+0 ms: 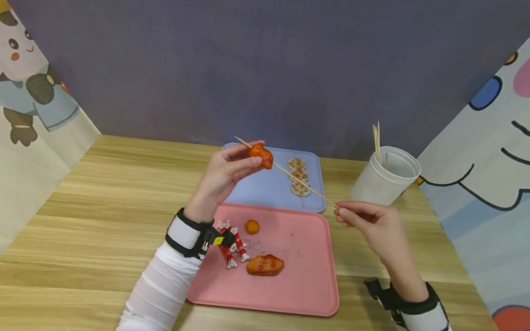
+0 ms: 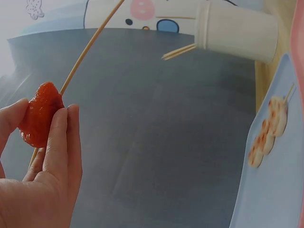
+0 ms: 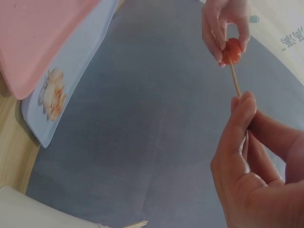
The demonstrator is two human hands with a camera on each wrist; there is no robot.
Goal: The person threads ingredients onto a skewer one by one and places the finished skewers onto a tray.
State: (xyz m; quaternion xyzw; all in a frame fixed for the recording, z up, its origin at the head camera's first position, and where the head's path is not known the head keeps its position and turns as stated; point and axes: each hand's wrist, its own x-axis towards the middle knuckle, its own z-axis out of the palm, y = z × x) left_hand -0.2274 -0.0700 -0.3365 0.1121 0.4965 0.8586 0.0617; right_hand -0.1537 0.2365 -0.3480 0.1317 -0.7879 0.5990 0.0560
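My left hand [image 1: 216,182] pinches a glossy orange-red food piece [image 1: 262,156] between thumb and fingers, raised over the blue tray. A thin wooden skewer [image 1: 308,186] runs through the piece, its pointed tip showing past the far side. At the skewer's other end, my right hand [image 1: 375,225] holds it between thumb and fingertips. The left wrist view shows the lumpy glazed piece [image 2: 42,116] with the skewer slanting upward from it. In the right wrist view the skewer [image 3: 235,80] leads from the right fingertips to the piece.
On the blue tray [image 1: 258,194] lies a skewer of browned, flower-shaped slices [image 1: 299,176]. The nearer pink tray [image 1: 296,292] bears a glazed chicken wing [image 1: 265,265], an orange ball [image 1: 252,227] and several red-and-white pieces [image 1: 240,247]. A white cup [image 1: 379,183] with wooden skewers [image 1: 377,142] stands back right.
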